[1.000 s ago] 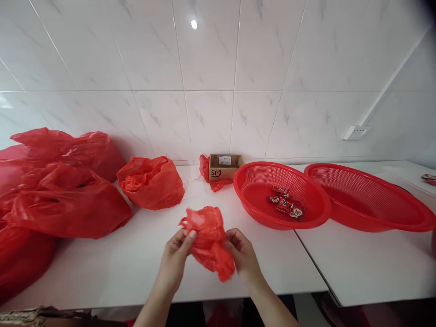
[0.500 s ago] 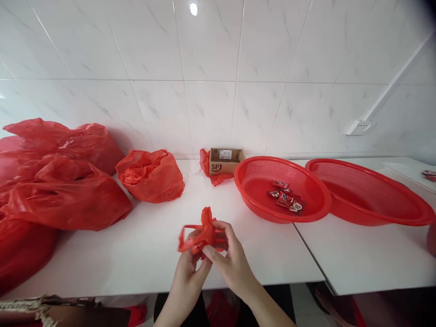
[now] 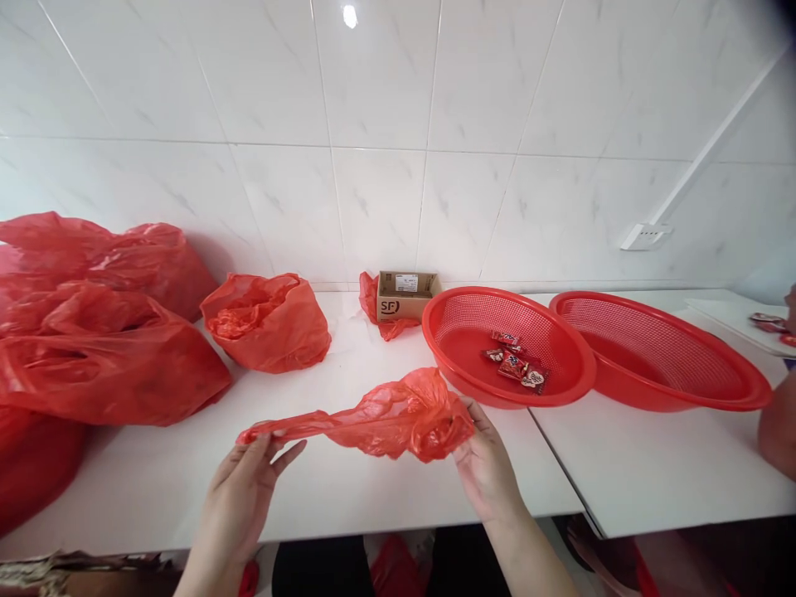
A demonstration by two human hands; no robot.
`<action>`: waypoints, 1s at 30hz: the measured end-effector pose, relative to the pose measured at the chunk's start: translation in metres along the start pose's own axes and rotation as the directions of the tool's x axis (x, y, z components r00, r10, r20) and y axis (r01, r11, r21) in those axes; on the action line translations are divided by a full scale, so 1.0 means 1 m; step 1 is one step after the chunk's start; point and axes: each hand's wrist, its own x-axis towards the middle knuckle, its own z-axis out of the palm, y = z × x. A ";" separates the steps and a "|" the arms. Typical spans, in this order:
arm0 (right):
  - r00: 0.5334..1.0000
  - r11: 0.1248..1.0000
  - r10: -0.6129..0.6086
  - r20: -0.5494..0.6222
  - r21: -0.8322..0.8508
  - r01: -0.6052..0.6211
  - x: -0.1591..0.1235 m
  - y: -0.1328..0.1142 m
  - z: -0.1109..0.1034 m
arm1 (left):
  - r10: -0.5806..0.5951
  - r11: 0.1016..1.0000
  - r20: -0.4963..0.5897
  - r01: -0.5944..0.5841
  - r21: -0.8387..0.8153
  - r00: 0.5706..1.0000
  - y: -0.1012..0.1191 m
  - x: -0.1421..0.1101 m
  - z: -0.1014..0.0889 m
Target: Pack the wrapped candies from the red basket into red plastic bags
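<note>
A thin red plastic bag is stretched sideways above the white table. My left hand pinches its narrow, twisted end between thumb and forefinger, the other fingers loose. My right hand grips the wider, crumpled end, and the bag hides part of those fingers. Just beyond my right hand stands a red plastic basket holding several small red wrapped packets. Behind the bag, near the wall, is a small cardboard box with red plastic under and beside it.
Large stuffed red bags crowd the left side. An open red bag with crumpled red plastic inside sits closer to the middle. A second red basket is at right, near another person's arm. A tiled wall bounds the back.
The red bag was bunched small between my two hands. Now my hands have moved apart, left hand leftward and right hand rightward, and the bag is drawn out long. More of another person shows at right.
</note>
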 end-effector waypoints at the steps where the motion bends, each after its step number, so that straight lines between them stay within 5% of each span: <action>1: 1.000 1.000 -0.002 -0.012 0.000 0.002 0.000 0.000 -0.001 | -0.019 0.999 -0.016 0.019 -0.030 1.000 0.002 0.001 -0.003; 6: 0.992 0.997 -0.067 -0.110 -0.037 0.063 0.001 -0.001 -0.005 | -0.017 1.000 -0.002 0.017 -0.004 1.000 0.003 -0.001 -0.012; 8: 0.994 0.992 -0.066 -0.082 -0.110 0.057 0.000 -0.002 -0.006 | 0.192 0.977 -0.056 -0.186 0.103 0.980 0.007 -0.010 -0.009; 9: 0.997 0.989 -0.059 -0.057 -0.139 0.050 0.000 -0.003 -0.006 | 0.355 0.920 -0.070 -0.335 0.201 0.932 0.010 -0.017 -0.005; 10: 0.998 0.987 -0.050 -0.031 -0.157 0.045 -0.001 -0.002 -0.005 | 0.520 0.813 -0.035 -0.482 0.327 0.854 0.011 -0.024 0.000; 12: 0.999 0.986 -0.045 0.010 -0.159 0.046 -0.003 0.000 -0.001 | 0.690 0.487 0.237 -0.681 0.547 0.684 0.009 -0.038 0.016; 15: 0.997 0.991 -0.035 0.063 -0.126 0.043 -0.008 0.004 0.009 | 0.433 0.112 0.688 -0.792 0.601 0.583 -0.013 -0.049 0.044; 19: 0.983 0.991 0.069 0.169 -0.125 -0.048 -0.018 0.003 0.014 | 0.225 -0.034 0.715 -0.728 0.684 0.662 -0.051 -0.028 0.064; 24: 0.964 0.978 0.095 0.247 -0.202 -0.045 -0.028 -0.008 -0.012 | 0.292 -0.066 0.498 -0.503 0.862 0.816 -0.040 0.028 0.039; 27: 0.992 0.977 0.038 0.121 -0.212 -0.012 -0.024 -0.010 -0.041 | 0.317 -0.059 0.387 -0.389 0.919 0.866 -0.014 0.048 0.017; 30: 0.985 0.894 -0.137 -0.106 -0.440 0.078 -0.022 -0.012 -0.052 | 0.262 -0.021 0.411 -0.421 0.907 0.873 0.003 0.046 0.013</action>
